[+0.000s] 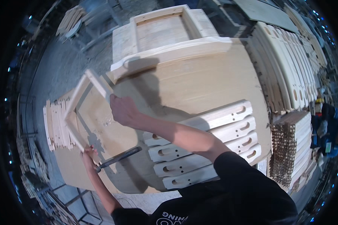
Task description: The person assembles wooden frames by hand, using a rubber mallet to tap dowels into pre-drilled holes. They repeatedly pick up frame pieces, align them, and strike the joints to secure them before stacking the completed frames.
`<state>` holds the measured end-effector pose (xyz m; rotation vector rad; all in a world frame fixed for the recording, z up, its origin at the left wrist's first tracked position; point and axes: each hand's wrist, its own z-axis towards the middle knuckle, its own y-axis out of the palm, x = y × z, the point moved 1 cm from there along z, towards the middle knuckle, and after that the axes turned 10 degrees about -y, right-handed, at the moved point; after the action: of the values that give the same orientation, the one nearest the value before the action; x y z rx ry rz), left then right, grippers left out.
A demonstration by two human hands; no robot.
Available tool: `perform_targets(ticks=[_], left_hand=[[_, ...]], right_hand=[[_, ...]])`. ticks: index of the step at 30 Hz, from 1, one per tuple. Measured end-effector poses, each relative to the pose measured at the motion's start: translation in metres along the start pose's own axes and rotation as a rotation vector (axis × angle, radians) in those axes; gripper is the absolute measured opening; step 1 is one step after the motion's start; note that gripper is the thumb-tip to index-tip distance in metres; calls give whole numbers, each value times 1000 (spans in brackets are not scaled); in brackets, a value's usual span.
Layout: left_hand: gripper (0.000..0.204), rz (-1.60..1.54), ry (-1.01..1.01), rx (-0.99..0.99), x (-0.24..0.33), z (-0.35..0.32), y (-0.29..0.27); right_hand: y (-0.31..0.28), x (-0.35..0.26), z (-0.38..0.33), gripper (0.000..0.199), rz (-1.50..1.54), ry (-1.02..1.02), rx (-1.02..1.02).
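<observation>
left hand grips a hammer, right hand steadies a wooden frame.

A black short-sleeved T-shirt is being worn, filling the lower right of the frame. Part of a white print is showing on its fabric at the bottom edge, centre. The right sleeve is ending just above the elbow, and the left sleeve is ending high on the upper arm at the lower centre. Both forearms are being left bare. No gloves are being worn on the left hand or the right hand.
</observation>
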<state>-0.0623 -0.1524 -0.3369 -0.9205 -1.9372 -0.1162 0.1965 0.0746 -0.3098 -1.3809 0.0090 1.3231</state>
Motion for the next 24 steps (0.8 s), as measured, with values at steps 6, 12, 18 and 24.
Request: perform_targets(ticks=[6,12,18,24], left_hand=[[22,-309,469,-121,27,-144,138],[22,15,1018,-332,-40,-208,281],[21,501,1304,-256,-98,-180,294],[28,-208,615,-809,-92,-175,290]], right_hand=[[-185,33,-148,42,-97,-55,583],[-253,96,-285,17,536,47,1022],[-213,169,-369,32,441,58,1110],[-210,122,-336,28,574,71,931]])
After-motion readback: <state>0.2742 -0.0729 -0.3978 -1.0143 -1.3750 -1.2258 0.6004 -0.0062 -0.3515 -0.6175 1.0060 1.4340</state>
